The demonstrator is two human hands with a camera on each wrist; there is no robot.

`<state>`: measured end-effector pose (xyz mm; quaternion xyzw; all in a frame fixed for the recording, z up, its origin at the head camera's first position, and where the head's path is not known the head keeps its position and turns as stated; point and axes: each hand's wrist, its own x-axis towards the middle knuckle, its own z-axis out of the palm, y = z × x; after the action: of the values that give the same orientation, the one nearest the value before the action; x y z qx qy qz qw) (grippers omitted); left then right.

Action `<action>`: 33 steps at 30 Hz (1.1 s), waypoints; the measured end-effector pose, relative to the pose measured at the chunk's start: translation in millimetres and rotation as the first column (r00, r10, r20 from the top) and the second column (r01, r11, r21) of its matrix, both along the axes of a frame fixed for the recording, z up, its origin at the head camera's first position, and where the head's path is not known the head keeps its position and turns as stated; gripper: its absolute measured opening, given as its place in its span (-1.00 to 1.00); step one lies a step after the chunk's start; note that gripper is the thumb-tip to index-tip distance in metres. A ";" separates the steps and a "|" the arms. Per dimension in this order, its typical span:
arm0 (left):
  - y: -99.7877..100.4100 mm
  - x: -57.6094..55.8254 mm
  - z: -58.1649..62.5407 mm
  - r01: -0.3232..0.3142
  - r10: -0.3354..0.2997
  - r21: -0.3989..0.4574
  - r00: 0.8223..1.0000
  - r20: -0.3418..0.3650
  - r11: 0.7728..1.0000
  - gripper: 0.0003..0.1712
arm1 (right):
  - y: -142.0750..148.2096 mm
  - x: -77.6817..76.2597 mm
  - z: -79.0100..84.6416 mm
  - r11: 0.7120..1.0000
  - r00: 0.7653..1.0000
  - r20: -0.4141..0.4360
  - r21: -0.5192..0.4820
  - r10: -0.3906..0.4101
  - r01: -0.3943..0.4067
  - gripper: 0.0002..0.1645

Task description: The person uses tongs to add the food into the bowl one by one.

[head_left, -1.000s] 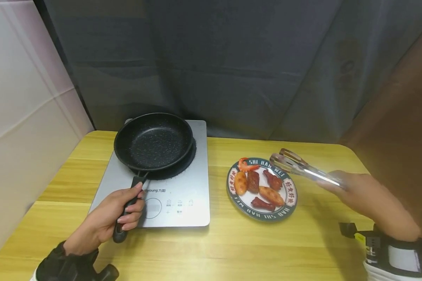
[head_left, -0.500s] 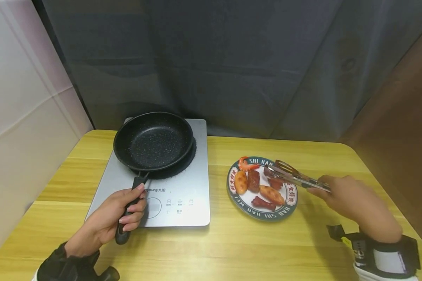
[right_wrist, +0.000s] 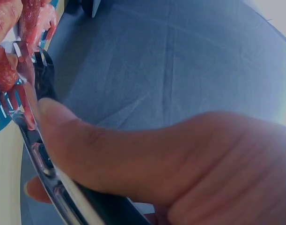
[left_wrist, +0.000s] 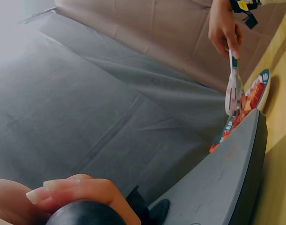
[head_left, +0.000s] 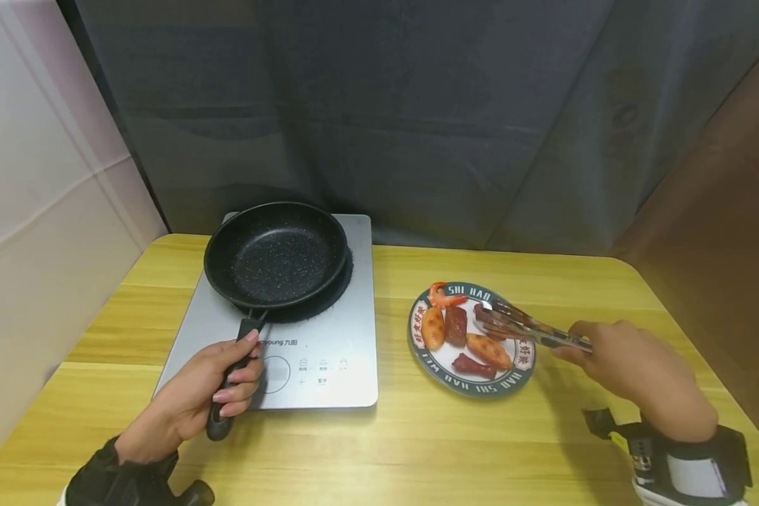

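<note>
My left hand (head_left: 218, 383) grips the black handle of a frying pan (head_left: 278, 256), whose speckled inside holds no food. The pan sits on a silver induction cooktop (head_left: 348, 379). Metal tongs (head_left: 531, 330) are in my right hand (head_left: 632, 365), thumb along one arm in the right wrist view. Their tips reach over the far right part of a round plate (head_left: 433, 372), around a reddish-brown drumstick (head_left: 478, 312) that they partly hide. Also on the plate lie a shrimp (head_left: 441, 298), a brown meat chunk (head_left: 456, 326), two golden oval pieces (head_left: 488, 351) and another drumstick (head_left: 474, 366).
The wooden table (head_left: 405, 450) carries everything. A dark curtain (head_left: 417, 126) hangs behind it, with a white cloth (head_left: 50, 176) at the left and a brown one (head_left: 721, 211) at the right.
My right hand has moved left and slightly forward, bringing the tongs from the plate's right edge down over the drumstick. The tong arms look closer together. My left hand and the pan have stayed put.
</note>
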<state>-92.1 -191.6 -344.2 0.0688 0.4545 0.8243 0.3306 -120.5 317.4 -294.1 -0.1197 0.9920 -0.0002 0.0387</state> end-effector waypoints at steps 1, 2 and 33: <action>-0.2 -0.1 0.2 0.000 0.000 0.001 1.000 0.001 1.000 -0.71 | -0.6 -0.2 0.1 1.000 1.000 -0.005 0.001 0.004 -0.004 -0.43; -0.3 -0.1 0.4 0.000 0.000 0.002 1.000 0.001 1.000 -0.71 | -1.3 -0.3 0.4 1.000 1.000 -0.010 0.002 0.007 -0.007 -0.45; 1.7 2.0 2.3 -0.021 0.021 -0.019 1.000 0.012 1.000 -0.69 | -18.8 -6.7 13.7 0.991 0.972 -0.199 -0.034 0.122 -0.132 -0.63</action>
<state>-90.1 -189.9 -341.9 0.0560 0.4610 0.8238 0.3252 -127.1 298.6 -280.4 -0.1832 0.9810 -0.0091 -0.0625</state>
